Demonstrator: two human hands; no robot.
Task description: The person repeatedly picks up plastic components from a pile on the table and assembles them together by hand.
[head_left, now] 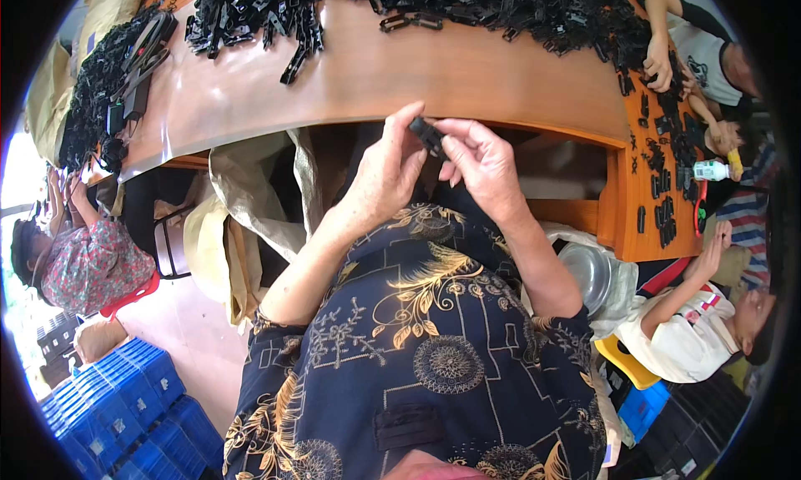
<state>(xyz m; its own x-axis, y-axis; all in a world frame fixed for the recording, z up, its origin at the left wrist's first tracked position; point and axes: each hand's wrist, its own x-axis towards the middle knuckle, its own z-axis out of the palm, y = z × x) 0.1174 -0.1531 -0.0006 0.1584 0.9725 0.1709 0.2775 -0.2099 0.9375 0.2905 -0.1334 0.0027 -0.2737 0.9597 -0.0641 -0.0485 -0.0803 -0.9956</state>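
Black, the small part (428,136) sits between the person's two hands, which are drawn close together: the left hand (389,170) has its fingers around one side, and the right hand (486,165) pinches the other with thumb and fingers. Both are just off the near edge of the brown table (467,75), in front of the dark patterned shirt (442,338). Beyond the hands, a heap of black pieces (567,13) spreads along the table, with a few loose pieces (410,21) nearer them. Well to their left lies another black pile (100,88); well to their right, more black pieces (663,184) lie near a white bottle (711,170). Pale sacking (221,251) hangs below and left of the left hand.
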